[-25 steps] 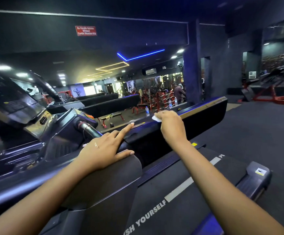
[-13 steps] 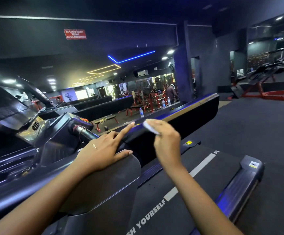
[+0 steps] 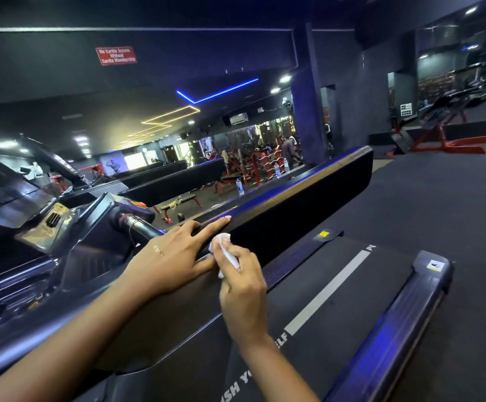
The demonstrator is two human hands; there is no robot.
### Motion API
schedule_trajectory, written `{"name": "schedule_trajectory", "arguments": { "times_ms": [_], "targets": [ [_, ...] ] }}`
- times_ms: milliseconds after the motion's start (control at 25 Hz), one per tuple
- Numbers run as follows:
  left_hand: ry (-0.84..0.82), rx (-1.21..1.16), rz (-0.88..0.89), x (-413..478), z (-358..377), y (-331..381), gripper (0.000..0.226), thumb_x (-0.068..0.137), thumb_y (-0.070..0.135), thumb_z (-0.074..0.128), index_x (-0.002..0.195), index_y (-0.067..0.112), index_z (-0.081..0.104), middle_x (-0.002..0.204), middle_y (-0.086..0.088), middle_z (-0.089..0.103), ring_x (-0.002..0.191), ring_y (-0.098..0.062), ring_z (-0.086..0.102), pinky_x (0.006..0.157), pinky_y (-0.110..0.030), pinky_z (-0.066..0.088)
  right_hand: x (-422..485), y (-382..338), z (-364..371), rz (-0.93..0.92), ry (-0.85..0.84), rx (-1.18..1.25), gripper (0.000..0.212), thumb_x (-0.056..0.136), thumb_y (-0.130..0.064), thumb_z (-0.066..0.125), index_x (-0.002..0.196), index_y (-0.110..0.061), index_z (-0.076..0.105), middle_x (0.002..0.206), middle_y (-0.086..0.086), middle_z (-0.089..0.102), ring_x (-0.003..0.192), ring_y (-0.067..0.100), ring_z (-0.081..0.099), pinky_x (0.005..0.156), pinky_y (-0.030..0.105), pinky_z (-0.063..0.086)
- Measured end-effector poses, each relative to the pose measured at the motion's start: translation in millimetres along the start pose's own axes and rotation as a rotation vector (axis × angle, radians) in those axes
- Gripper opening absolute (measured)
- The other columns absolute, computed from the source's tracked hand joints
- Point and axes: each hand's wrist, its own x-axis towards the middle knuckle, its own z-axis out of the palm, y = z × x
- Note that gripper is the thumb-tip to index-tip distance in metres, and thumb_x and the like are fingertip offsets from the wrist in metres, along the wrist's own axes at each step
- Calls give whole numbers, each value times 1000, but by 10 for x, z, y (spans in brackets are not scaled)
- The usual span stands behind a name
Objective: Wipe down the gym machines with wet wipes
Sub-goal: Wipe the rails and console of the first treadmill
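— Where is the wet wipe (image 3: 223, 250)?
— It is bunched white in the person's right hand (image 3: 243, 285). That grip is curled round it, just beside the inner face of the treadmill's black handrail (image 3: 302, 204), at the near end. Whether the wipe touches the rail cannot be told.
— And the left hand (image 3: 172, 256)?
— Its grip is wide and holds nothing. The fingers lie straight along the handrail's top edge, with the forefinger tip just above the wipe.
— What lies below?
— The treadmill belt (image 3: 352, 300) with its white stripe, and a side rail (image 3: 392, 329) along its right edge. A water bottle (image 3: 239, 187) stands beyond the handrail.
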Motion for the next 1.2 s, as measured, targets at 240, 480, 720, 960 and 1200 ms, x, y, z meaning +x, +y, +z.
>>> {"name": "schedule_trajectory", "arguments": {
  "times_ms": [240,480,720,960,1200],
  "targets": [
    [-19,-12,2,26,6,-10,70,63,80,-9,128,61,-30,129,7,40,117,-13,48,83,-27,48,385,920,-276,492,332,34,46,73,14,43,109,-2,68,109,9,65,101,8,58,91,2,34],
    [-22,-40,10,27,17,-29,75,54,87,-22,125,63,-31,127,7,41,116,-13,49,84,-29,48,284,1179,-69,621,328,3,59,72,29,44,117,-4,63,120,13,61,109,26,60,91,29,48],
    [-12,-63,-3,27,5,-13,71,61,84,-6,127,65,-24,133,8,39,121,-12,46,88,-29,47,-105,387,150,678,447,147,52,69,18,39,108,0,68,106,9,64,99,-4,53,78,-5,34],
    [14,-48,3,5,30,-17,75,62,85,-7,132,62,-21,132,6,42,118,-14,48,89,-30,47,-424,-91,-62,675,298,254,49,80,12,40,112,-13,66,104,-15,65,98,-17,53,81,-2,37],
    [-14,-45,-4,35,14,-22,66,64,79,-5,125,65,-27,133,5,40,118,-15,48,88,-30,47,308,647,-101,719,341,121,44,79,20,48,110,-4,68,113,7,64,105,19,60,82,6,38]
  ]
}}
